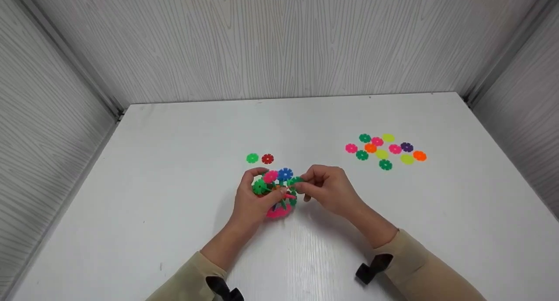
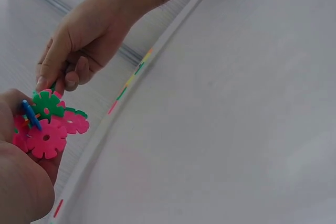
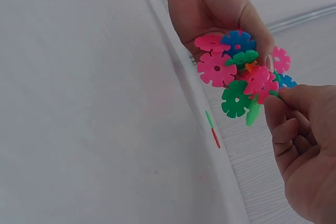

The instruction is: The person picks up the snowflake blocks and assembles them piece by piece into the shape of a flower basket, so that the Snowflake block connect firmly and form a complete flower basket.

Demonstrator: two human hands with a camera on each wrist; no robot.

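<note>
My left hand (image 1: 255,201) grips a cluster of interlocked plastic snowflake discs, with pink, blue, green and orange pieces joined at angles. A pink disc (image 2: 47,139) faces the left wrist view, and a blue disc (image 1: 285,174) stands at the cluster's far side. From the right, my right hand (image 1: 329,189) pinches a green disc (image 1: 296,180) between thumb and forefinger at the cluster's edge. The fingertips partly cover that disc. In the right wrist view, another green disc (image 3: 235,99) and a pink disc (image 3: 216,69) stick out below the left hand.
A light green disc (image 1: 252,158) and a red disc (image 1: 267,158) lie flat just beyond the cluster. Farther right are several loose discs, among them a purple disc (image 1: 407,147) and an orange disc (image 1: 419,155). Wood-grain panels (image 1: 279,43) enclose the white table (image 1: 174,183).
</note>
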